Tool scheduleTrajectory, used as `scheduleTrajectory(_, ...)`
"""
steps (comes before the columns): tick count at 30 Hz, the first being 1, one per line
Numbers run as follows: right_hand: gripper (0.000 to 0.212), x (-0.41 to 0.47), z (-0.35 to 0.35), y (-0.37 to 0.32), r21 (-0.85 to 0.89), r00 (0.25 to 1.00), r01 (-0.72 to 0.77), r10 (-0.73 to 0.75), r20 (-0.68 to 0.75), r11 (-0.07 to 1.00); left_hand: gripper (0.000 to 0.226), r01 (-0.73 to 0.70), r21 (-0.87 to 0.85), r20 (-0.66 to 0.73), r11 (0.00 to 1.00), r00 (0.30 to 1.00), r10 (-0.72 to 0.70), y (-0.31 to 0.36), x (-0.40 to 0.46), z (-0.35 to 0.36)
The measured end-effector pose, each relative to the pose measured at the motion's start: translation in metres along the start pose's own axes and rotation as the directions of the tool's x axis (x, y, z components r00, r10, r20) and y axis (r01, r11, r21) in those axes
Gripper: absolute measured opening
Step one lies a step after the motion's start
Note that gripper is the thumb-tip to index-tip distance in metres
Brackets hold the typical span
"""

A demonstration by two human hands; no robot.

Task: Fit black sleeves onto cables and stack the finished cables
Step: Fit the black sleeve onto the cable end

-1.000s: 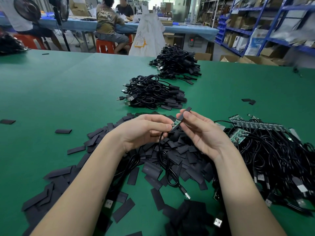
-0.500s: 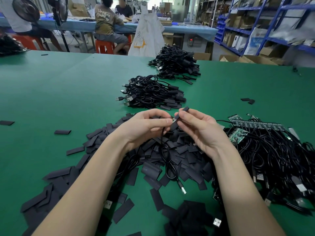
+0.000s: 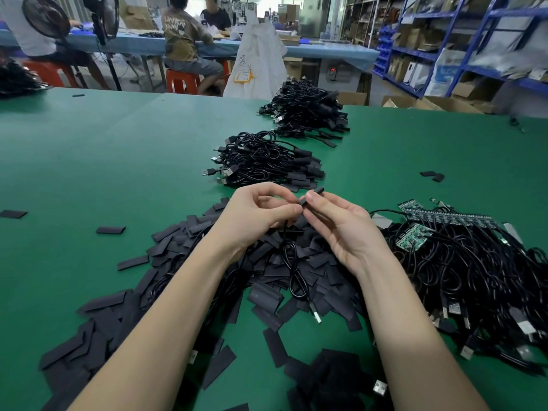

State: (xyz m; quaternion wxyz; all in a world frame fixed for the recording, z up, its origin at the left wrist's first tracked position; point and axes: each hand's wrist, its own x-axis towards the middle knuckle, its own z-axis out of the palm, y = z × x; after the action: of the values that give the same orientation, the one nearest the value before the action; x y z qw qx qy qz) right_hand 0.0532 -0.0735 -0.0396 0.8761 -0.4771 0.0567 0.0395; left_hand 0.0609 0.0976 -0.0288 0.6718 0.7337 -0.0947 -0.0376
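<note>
Sleeve [image 3: 312,196] now covers the green board, both hands' fingers [image 3: 318,203] pinching.

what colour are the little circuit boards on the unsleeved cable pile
Green circuit boards with pale markings, clearest in the head view.

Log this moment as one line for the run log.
step: sleeving | left hand: pinches cable | right hand: pinches black sleeve | stacked: no

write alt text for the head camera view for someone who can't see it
Two bare hands meet over a green table, the left hand and right hand together pinching a black sleeve on a cable. Loose sleeves lie below, unfinished cables to the right, finished stacks beyond.
</note>
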Motion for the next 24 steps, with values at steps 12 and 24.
scheduleTrajectory(12, 0.041, -0.003, 0.001, -0.003, -0.051, 1.000, 0.003, -0.003, -0.004, 0.999, 0.010, 0.025, -0.015, 0.102, 1.000, 0.994, -0.023, -0.003, 0.001, -0.006)
scheduleTrajectory(24, 0.027, -0.002, 0.006, 0.004, -0.233, 0.980, 0.199, -0.191, 0.058, 0.952, 0.008, 0.079, -0.064, 0.079, 0.995, 0.994, -0.074, -0.007, 0.003, -0.004)
